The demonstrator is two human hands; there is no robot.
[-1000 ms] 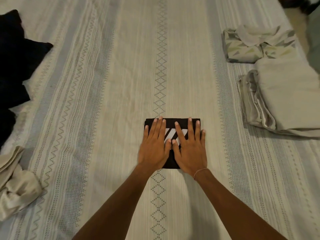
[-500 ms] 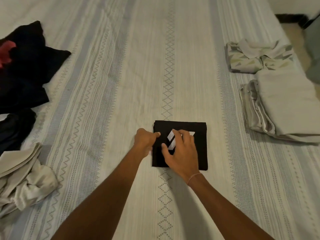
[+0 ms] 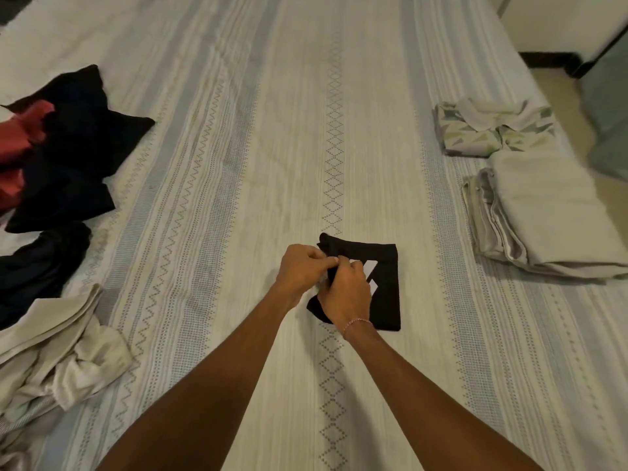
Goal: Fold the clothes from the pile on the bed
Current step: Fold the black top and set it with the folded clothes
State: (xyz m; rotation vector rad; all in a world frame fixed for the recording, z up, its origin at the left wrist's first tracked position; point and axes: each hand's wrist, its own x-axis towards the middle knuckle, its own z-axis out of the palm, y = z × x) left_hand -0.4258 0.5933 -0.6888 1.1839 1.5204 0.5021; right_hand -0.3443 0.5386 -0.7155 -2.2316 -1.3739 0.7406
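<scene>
Both hands, flat a second ago, now pinch and lift the left edge of the folded black garment [image 3: 385,294] at the middle of the bed [image 3: 238,164]. Unfolded dark and red clothes [image 3: 64,154] lie far left, folded pale stacks [image 3: 543,212] right. Left hand [image 3: 300,271] and right hand [image 3: 348,294] touch, fingers curled in a closed grip.

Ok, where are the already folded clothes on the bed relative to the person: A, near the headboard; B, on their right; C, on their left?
B: the folded beige stack and the folded patterned shirt lie on the person's right; the unfolded pile is on the left.
</scene>
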